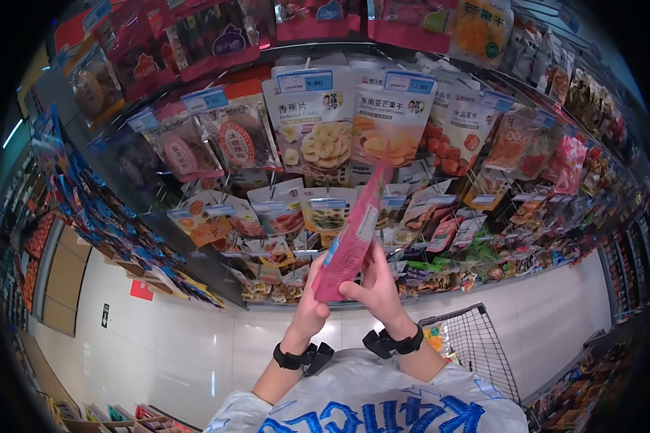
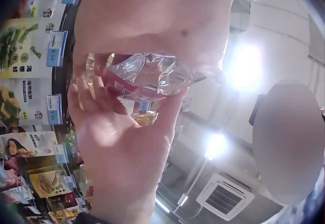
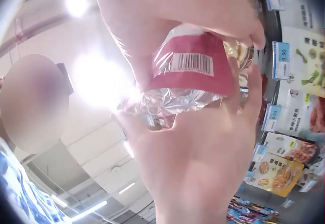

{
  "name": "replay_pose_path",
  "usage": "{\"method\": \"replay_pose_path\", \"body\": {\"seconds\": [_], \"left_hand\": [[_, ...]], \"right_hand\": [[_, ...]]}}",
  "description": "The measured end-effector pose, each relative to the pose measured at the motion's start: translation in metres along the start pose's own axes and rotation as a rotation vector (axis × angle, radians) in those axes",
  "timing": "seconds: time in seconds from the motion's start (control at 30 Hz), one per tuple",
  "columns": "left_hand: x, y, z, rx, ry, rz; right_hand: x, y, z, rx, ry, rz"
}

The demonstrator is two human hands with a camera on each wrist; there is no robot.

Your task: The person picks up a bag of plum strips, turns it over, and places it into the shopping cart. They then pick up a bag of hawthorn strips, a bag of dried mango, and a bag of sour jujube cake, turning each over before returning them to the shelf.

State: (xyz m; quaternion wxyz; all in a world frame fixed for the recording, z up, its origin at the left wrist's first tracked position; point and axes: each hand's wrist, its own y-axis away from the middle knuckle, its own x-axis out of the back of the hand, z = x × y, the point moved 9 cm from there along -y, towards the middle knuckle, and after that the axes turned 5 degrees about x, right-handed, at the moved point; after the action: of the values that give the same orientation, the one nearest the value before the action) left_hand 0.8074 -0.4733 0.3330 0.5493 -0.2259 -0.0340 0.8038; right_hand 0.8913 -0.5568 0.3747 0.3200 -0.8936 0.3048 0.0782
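Note:
A pink snack bag (image 1: 348, 252) is held up on edge between both hands, its broad faces turned sideways in the head view. The left hand (image 1: 309, 312) grips its lower left side. On the lower right side the right hand (image 1: 379, 289) holds it, thumb lying on the pink face. A white label (image 1: 367, 223) with small print shows on that face. In the right wrist view a barcode (image 3: 193, 64) shows on the pink bottom panel, beside crinkled silvery film (image 3: 175, 100). The same shiny film (image 2: 162, 71) appears between the palms in the left wrist view.
Racks of hanging snack bags face the person, including banana chips (image 1: 316, 126) and dried mango (image 1: 390, 119), with blue price tags (image 1: 307, 81). A wire shopping cart (image 1: 484, 346) holding a yellow bag (image 1: 435, 338) stands at lower right. Pale tiled floor (image 1: 166, 346) lies below.

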Motion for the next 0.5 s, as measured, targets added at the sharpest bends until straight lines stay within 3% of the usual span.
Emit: {"method": "replay_pose_path", "body": {"seconds": [0.07,0.2,0.23,0.27,0.33,0.43,0.5], "left_hand": [[-0.002,-0.004,0.013,-0.027,-0.089,0.025],[0.009,-0.003,0.031,-0.046,-0.298,0.167],[0.021,0.0,0.021,-0.105,-0.107,0.221],[0.021,0.004,0.018,-0.102,-0.107,0.218],[0.024,0.008,0.022,0.016,-0.076,0.358],[0.025,0.007,0.017,0.032,0.087,0.326],[0.023,0.008,0.017,0.03,0.167,0.32]], "right_hand": [[0.005,0.003,0.023,-0.188,-0.015,-0.081],[0.004,0.002,0.011,-0.166,-0.017,-0.006],[0.009,-0.001,0.006,-0.147,-0.006,0.061],[0.014,-0.002,0.003,-0.125,0.005,0.127],[0.017,-0.001,0.003,-0.106,0.037,0.122],[0.017,-0.001,-0.013,0.035,0.073,0.132],[0.016,0.001,-0.006,-0.051,0.012,0.123]]}}
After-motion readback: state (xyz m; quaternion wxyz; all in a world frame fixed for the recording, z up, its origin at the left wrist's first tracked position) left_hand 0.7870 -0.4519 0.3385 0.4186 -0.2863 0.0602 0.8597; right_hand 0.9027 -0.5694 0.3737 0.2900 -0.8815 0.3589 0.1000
